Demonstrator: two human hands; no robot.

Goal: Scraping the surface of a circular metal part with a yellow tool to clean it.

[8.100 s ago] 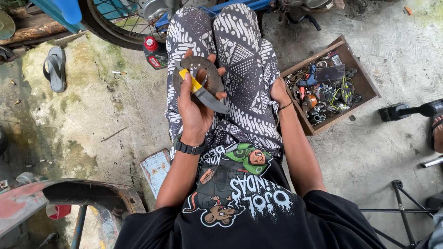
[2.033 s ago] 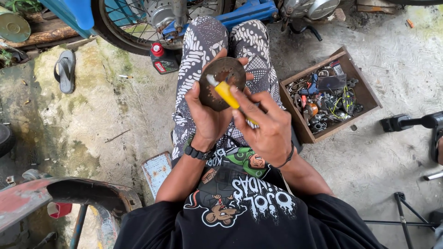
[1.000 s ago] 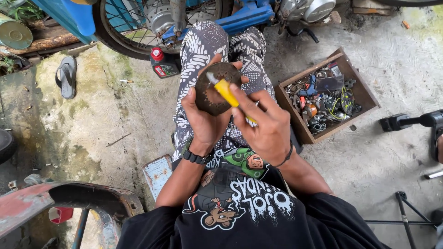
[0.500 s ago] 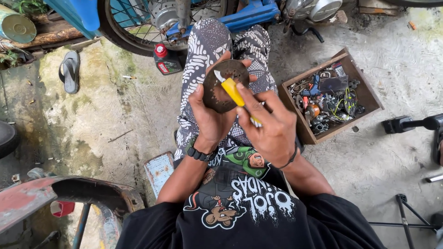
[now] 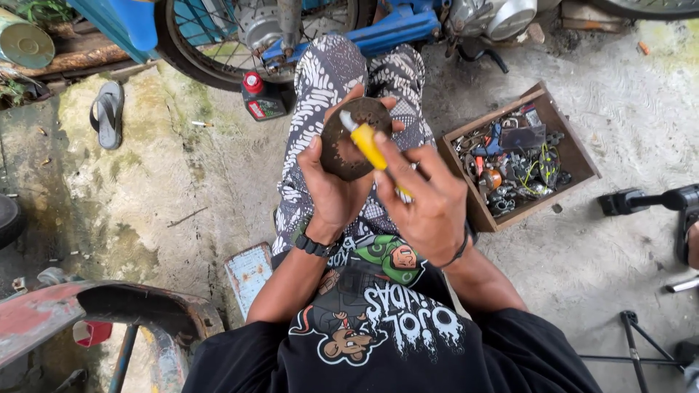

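The left hand (image 5: pixel 331 182) is raised over the lap, fingers curled around the rim of a round, dark, rusty metal disc (image 5: pixel 354 138) and holding it face-up above the patterned trousers (image 5: pixel 328 80). The right hand (image 5: pixel 429 204) is closed on a yellow-handled tool with a pale tip (image 5: pixel 364 140), which lies slanted across the disc, its tip near the disc's upper left edge. To the right of the disc sits a brown wooden box of mixed small parts (image 5: pixel 518 156). Against half a second ago, both hands and the disc sit much as they did, the tool's tip a little higher on the disc.
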